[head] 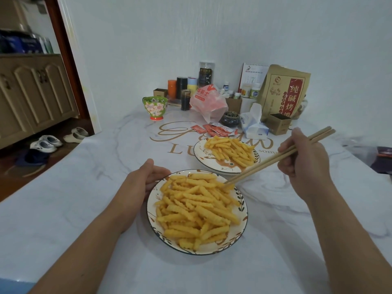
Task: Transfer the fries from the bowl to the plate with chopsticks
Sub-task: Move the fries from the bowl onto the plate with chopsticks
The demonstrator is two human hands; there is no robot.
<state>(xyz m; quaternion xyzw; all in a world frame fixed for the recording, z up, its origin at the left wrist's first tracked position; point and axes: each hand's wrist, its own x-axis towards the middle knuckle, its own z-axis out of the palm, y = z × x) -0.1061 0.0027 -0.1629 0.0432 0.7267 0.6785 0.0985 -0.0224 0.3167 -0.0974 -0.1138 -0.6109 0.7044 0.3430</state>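
A leaf-patterned bowl (241,201) close in front of me is heaped with crinkle-cut fries (197,209). My left hand (146,180) holds its left rim, fingers curled round the edge. Behind it to the right stands a matching plate (198,151) carrying a smaller pile of fries (230,150). My right hand (303,162) grips a pair of wooden chopsticks (275,157); their tips reach down into the fries at the bowl's upper right edge. Whether a fry is pinched between the tips I cannot tell.
Ketchup sachets (214,130) lie just behind the plate. Further back are a floral cup (156,107), a plastic bag (209,101), a tissue pack (253,122), a brown paper bag (284,92), jars and small boxes. The marble-look table (84,187) drops off at the left.
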